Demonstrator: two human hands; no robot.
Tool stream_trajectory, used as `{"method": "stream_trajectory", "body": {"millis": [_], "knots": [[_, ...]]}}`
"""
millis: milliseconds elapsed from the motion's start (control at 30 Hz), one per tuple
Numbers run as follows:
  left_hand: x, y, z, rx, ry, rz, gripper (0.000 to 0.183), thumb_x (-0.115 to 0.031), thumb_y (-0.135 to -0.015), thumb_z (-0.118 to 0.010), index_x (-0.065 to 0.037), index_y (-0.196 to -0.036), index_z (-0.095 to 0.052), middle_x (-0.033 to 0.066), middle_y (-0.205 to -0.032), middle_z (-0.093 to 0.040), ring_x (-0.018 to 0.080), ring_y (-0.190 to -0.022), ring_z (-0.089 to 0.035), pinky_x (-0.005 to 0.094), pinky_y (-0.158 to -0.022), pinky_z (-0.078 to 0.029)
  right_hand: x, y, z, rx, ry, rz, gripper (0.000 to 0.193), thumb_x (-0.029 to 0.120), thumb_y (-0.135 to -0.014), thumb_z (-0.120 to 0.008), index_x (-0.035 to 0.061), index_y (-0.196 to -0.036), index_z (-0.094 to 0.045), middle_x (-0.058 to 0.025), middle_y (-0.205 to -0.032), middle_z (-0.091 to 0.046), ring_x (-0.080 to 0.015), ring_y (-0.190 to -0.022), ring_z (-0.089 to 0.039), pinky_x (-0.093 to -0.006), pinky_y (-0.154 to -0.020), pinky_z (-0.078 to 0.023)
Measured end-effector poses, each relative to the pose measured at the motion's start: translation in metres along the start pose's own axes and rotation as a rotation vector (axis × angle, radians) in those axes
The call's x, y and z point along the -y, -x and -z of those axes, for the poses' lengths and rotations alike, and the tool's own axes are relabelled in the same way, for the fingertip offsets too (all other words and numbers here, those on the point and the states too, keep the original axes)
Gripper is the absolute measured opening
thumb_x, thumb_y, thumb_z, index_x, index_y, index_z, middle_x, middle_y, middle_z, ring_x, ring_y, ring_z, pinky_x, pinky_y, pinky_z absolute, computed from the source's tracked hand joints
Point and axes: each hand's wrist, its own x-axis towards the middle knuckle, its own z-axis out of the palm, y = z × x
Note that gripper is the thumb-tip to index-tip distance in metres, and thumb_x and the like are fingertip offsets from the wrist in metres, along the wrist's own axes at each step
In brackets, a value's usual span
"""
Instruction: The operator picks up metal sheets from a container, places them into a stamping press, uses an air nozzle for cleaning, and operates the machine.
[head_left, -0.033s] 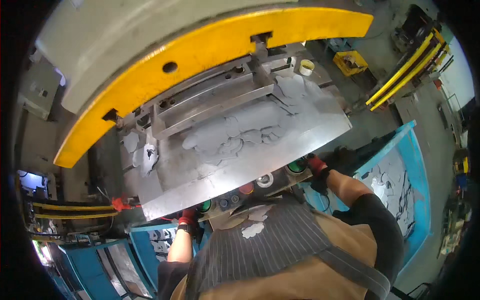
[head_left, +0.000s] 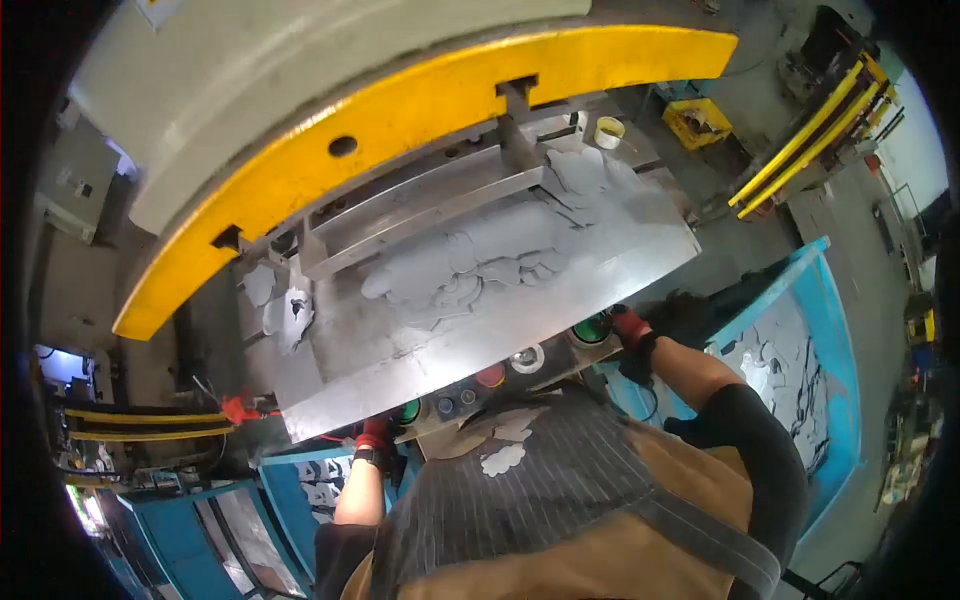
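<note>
While both hands rest at the front control strip of a stamping press, the scene lists as follows. Left hand (head_left: 375,437), red-gloved, pressed against the green push-button (head_left: 409,411) at the strip's left end; fingers curled over it, clenched or flat cannot be told. Right hand (head_left: 633,327), gloved red and dark, laid on the second green push-button (head_left: 591,329) at the right end, grasping nothing loose. Between them: a red button (head_left: 490,376), a white-ringed knob (head_left: 527,357) and two small dark buttons (head_left: 453,401). Press bed (head_left: 480,345), a bare steel desk tilted across the view, carrying a heap of grey stamped sheet-metal blanks (head_left: 470,265) at centre, further blanks (head_left: 590,170) toward the far right, a few scraps (head_left: 285,310) at the left. Die rails (head_left: 430,205) sit under the yellow curved guard (head_left: 400,130) of the press head. Blue bin (head_left: 800,370) at the right, holding flat grey cut-outs; another blue bin (head_left: 300,495) low at the left with similar pieces. Yellow crate (head_left: 698,122) and white cup (head_left: 609,131) beyond the bed. Judged state of work: many blanks already cut and heaped, both buttons covered, pieces on the bed not yet cleared to the bins.
</note>
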Motion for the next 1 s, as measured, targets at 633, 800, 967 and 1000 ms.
{"method": "stream_trajectory", "body": {"millis": [633, 800, 967, 1000], "knots": [[0.082, 0.101, 0.027, -0.506, 0.605, -0.374, 0.025, -0.023, -0.08, -0.055, -0.011, -0.102, -0.054, 0.0022, -0.092, -0.052, 0.0151, -0.077, -0.048, 0.0287, -0.063, -0.039, 0.141, -0.024, 0.038, -0.62, 0.25, 0.736, 0.029, 0.019, -0.076, -0.061, 0.0015, -0.099, -0.058, -0.0149, -0.094, -0.059, -0.0285, -0.089, -0.056, -0.0332, -0.077, -0.044], [0.08, 0.091, 0.062, -0.587, 0.756, -0.455, 0.023, -0.029, -0.082, -0.054, -0.011, -0.095, -0.057, -0.0012, -0.084, -0.054, 0.0134, -0.067, -0.047, 0.0268, -0.056, -0.037, 0.208, -0.126, 0.017, -0.582, 0.947, 0.62, 0.049, 0.037, -0.082, -0.049, 0.011, -0.123, -0.042, -0.0096, -0.131, -0.038, -0.0287, -0.121, -0.033, -0.0453, -0.1, -0.024], [0.075, 0.104, 0.067, -0.686, 0.206, -0.747, 0.025, -0.029, -0.082, -0.055, -0.008, -0.096, -0.058, -0.0004, -0.088, -0.055, 0.0116, -0.07, -0.049, 0.0244, -0.064, -0.041, 0.171, -0.129, 0.026, -0.551, 0.968, 0.534, 0.051, 0.042, -0.082, -0.046, 0.012, -0.122, -0.043, -0.0069, -0.133, -0.036, -0.0283, -0.125, -0.03, -0.0467, -0.102, -0.018], [0.068, 0.108, 0.065, -0.609, 0.698, -0.554, 0.026, -0.029, -0.084, -0.054, -0.007, -0.097, -0.058, 0.0018, -0.091, -0.057, 0.0116, -0.075, -0.052, 0.026, -0.066, -0.043, 0.154, -0.115, 0.033, -0.578, 0.947, 0.563, 0.051, 0.042, -0.081, -0.047, 0.0122, -0.122, -0.043, -0.007, -0.133, -0.037, -0.0282, -0.125, -0.03, -0.0465, -0.102, -0.018]]}}
